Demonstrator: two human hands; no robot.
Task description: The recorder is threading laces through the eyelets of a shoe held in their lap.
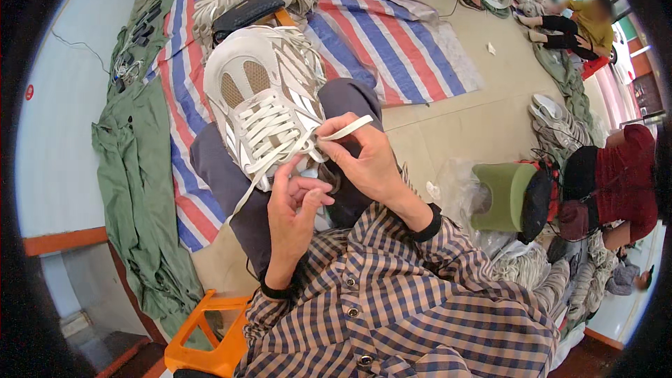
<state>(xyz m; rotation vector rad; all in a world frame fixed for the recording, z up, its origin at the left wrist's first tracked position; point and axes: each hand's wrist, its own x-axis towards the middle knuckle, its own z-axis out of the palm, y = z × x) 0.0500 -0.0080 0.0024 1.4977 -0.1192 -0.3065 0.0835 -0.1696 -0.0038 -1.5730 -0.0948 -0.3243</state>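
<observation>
A white-and-beige sneaker [234, 59] rests across my knees, its toe pointing away from me. Flat off-white shoelace [269, 126] crosses its tongue in several rows. My right hand [364, 164] pinches one end of the lace near the top eyelets, and the tip sticks out past the fingers. The other lace end [241, 203] hangs loose down the shoe's left side. Close to the collar is my left hand [294, 213], fingers apart, index fingertip at the lace by the upper eyelets. Both hands partly cover the shoe's heel opening.
Beyond the shoe, more sneakers [210, 3] and a black pouch [248, 14] sit over a striped tarp [420, 63]. An orange stool [203, 357] stands lower left, a green stool [500, 196] at right. Two people, in yellow [595, 24] and red [623, 175], are at the right among shoe piles.
</observation>
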